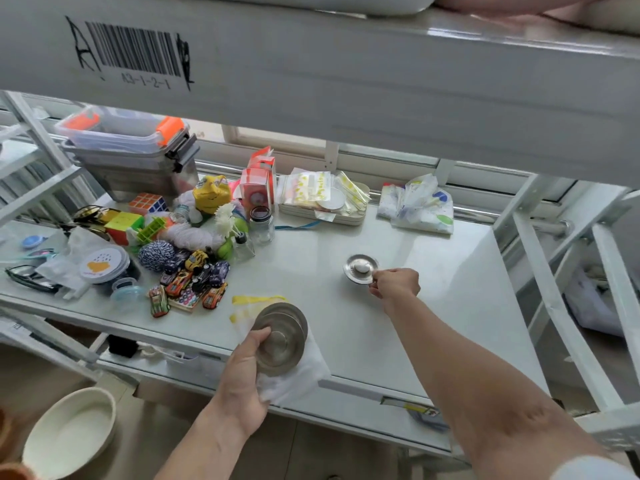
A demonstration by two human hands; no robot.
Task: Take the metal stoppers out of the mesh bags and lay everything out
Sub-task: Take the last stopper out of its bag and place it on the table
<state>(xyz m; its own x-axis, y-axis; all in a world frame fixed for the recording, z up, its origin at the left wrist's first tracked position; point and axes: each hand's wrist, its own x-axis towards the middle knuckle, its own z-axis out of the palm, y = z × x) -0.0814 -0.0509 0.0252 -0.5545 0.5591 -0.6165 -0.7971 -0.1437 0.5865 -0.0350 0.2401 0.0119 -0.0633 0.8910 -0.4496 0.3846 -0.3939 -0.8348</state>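
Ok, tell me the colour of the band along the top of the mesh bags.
Yellow, on white mesh bags; the band shows in the head view.

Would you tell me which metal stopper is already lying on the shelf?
The stopper by the right hand, showing a white centre knob; the stack in the left hand is held over white mesh.

One round metal stopper point(360, 268) is lying flat mid-desk. Stacked stoppers point(282, 337) are sitting tilted on white mesh bags point(294, 379) at the front edge.
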